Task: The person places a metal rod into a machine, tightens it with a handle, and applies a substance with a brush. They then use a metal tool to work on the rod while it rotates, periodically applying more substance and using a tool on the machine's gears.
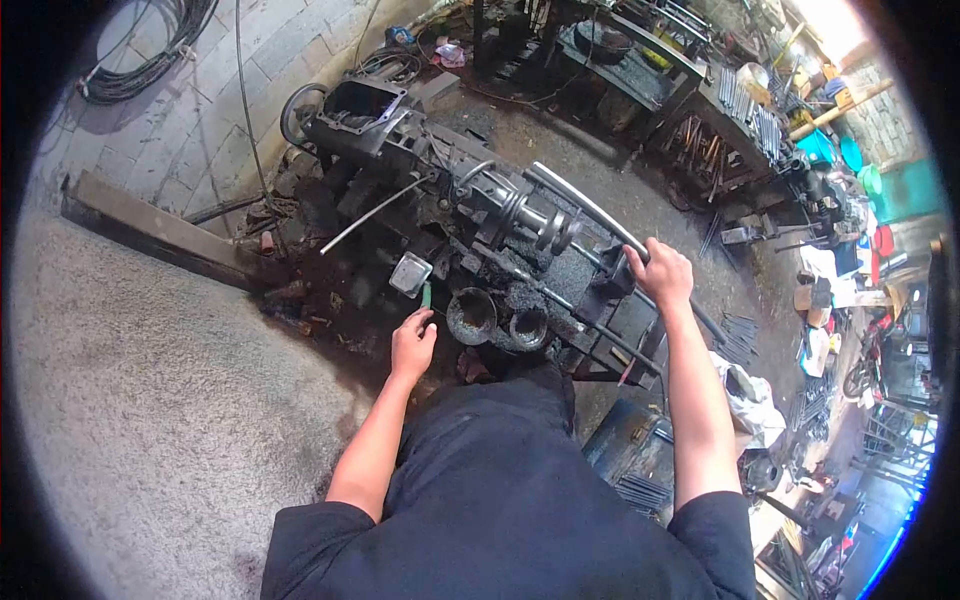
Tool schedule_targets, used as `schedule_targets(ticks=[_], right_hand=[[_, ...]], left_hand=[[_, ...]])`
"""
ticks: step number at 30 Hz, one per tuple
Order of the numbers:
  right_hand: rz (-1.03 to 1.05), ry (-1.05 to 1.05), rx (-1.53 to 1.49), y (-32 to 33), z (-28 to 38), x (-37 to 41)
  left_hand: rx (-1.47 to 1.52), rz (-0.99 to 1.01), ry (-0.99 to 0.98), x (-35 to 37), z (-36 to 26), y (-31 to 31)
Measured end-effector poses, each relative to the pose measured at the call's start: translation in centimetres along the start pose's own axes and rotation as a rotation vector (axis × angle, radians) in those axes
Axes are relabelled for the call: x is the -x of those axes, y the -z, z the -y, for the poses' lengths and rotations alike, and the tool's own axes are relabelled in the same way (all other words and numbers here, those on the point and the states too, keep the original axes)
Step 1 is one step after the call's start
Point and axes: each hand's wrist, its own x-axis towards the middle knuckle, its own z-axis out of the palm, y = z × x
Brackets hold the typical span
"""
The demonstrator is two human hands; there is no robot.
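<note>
A dark, greasy lathe-like machine [480,190] stretches diagonally in front of me, with a bright ribbed shaft [540,222] along its middle. My left hand [412,345] is at its near side, fingers curled at the lower end of a short green handle [427,296]. Just above that handle sits a small square, pale metal-and-glass box [410,273]. Two round bowls, the left bowl [472,316] and the right bowl [528,327], stand beside my left hand, with dark bits inside. My right hand [662,275] is closed over a long metal bar [590,208] on the machine's far side.
Dark metal shavings [525,262] cover the machine bed. A thin pale rod [375,212] sticks out toward the left. Behind stands a workbench [640,75] beside stacked metal rods [750,115]. A heavy beam [150,230] lies along the wall. At lower right is a metal box [625,440].
</note>
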Motion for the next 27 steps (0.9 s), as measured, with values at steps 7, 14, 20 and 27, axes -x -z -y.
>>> schedule_targets(ticks=[7, 14, 20, 27], right_hand=[[0.03, -0.082, 0.018, 0.2, 0.1, -0.5], [0.109, -0.241, 0.044, -0.1, 0.3, -0.3], [0.157, -0.337, -0.014, 0.9, 0.7, -0.2], [0.239, -0.214, -0.081, 0.0, -0.9, -0.4]], left_hand=[[-0.033, 0.102, 0.068, 0.0, -0.5, -0.1], [-0.125, 0.239, 0.198, 1.1, -3.8, -0.3], [-0.083, 0.183, 0.118, 0.9, -0.7, -1.3], [-0.303, 0.227, 0.123, 1.4, -2.6, -2.8]])
